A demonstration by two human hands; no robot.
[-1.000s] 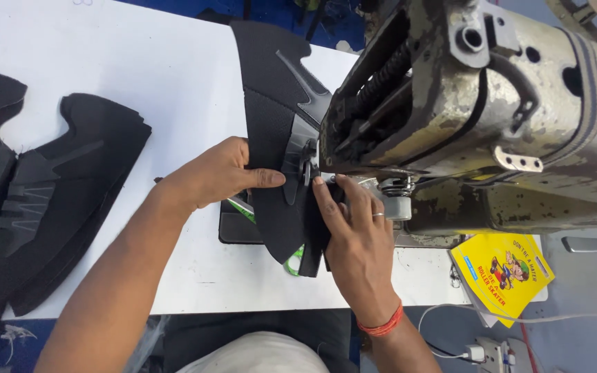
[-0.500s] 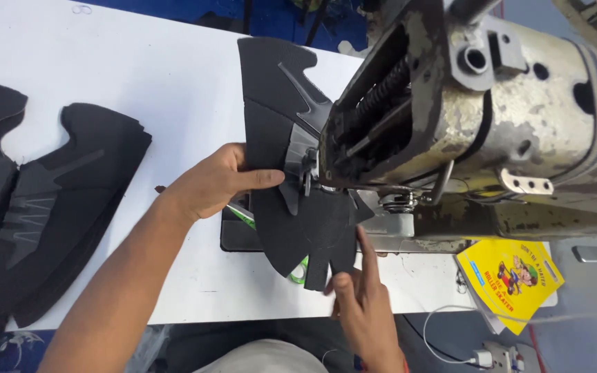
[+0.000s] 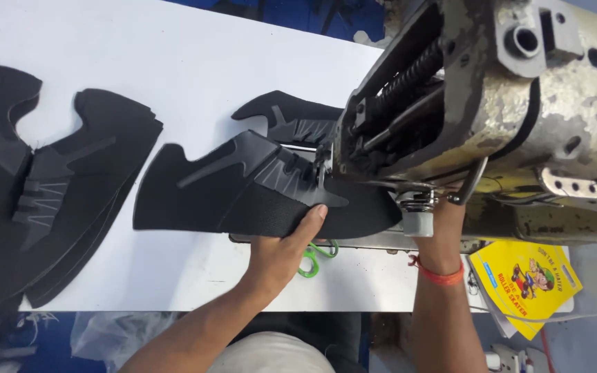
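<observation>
Head view, looking down at a white tabletop point(image 3: 174, 62) with an industrial sewing machine point(image 3: 492, 117) at right, its grey paint worn and chipped. Left hand point(image 3: 281, 249) closed on the near edge of a black shoe-upper piece point(image 3: 243, 193): thumb lies on top near the machine, remaining fingers tucked underneath, so the grip is a flat pinch. The piece lies spread across the tabletop, one end reaching left, the other end running under the machine head; a second lobe of the same black material point(image 3: 291, 121) shows behind it, next to the machine. Right hand point(image 3: 443, 221) reaches up behind the machine's lower parts; only the wrist with a red wristband point(image 3: 438, 275) is plain, fingers hidden, so cannot tell whether it is open or gripping. Stack of similar black cut pieces point(image 3: 50, 193) lies well apart at far left. Green-handled scissors point(image 3: 312, 257) lie just beside the left hand. Yellow printed booklet point(image 3: 526, 280) sits at lower right.
</observation>
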